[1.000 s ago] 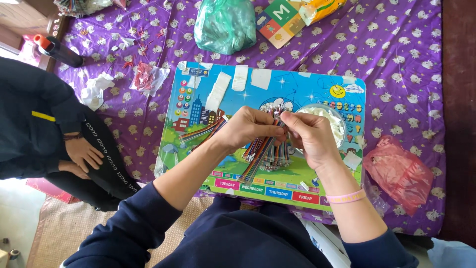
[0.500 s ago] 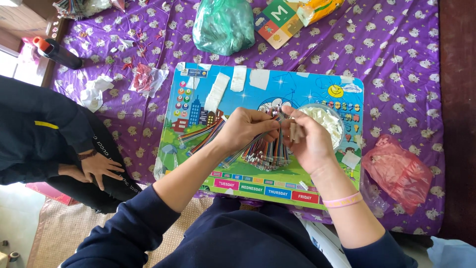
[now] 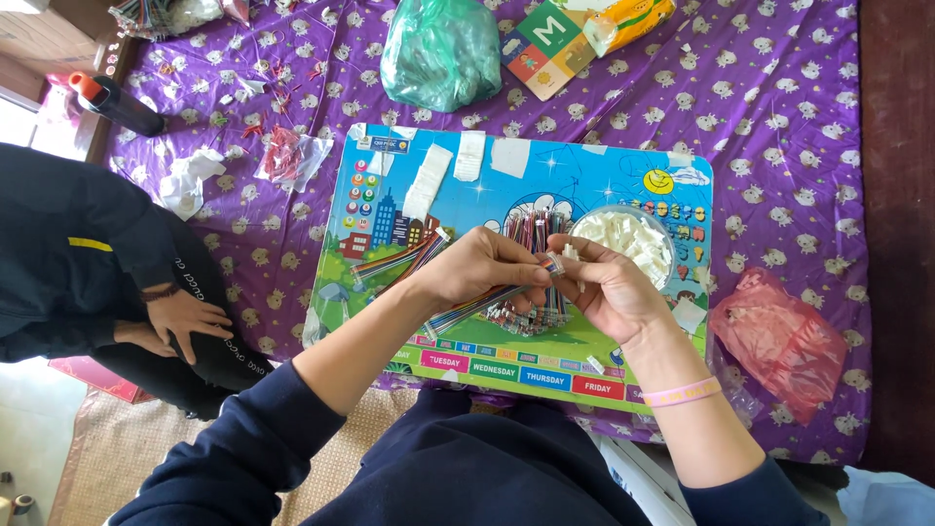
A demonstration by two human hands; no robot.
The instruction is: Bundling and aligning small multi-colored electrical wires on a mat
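Observation:
My left hand [image 3: 485, 269] pinches one end of a flat multi-coloured wire strip [image 3: 458, 314] that slants down to the left. My right hand [image 3: 612, 290] meets it fingertip to fingertip and holds a small white connector [image 3: 569, 254] at the strip's end. Both hands hover over a colourful picture board [image 3: 594, 173]. A pile of similar coloured wires [image 3: 532, 228] lies on the board under and behind my hands. Just right of the pile stands a clear round bowl [image 3: 671, 237] of white connectors. More wire strips [image 3: 394, 261] lie left of my left hand.
The board rests on a purple patterned sheet [image 3: 779, 146]. On the sheet lie a green plastic bag [image 3: 438, 49], a red bag [image 3: 779, 336], a colourful box [image 3: 541, 41], a black bottle with an orange cap [image 3: 115, 103] and a small bag of red pieces [image 3: 288, 156]. Another person's hand [image 3: 185, 318] rests at the left.
My hands have drawn slightly toward me, and one wire strip has come out of the pile and hangs from my left fingers. The other person's hand shifted a little on their knee.

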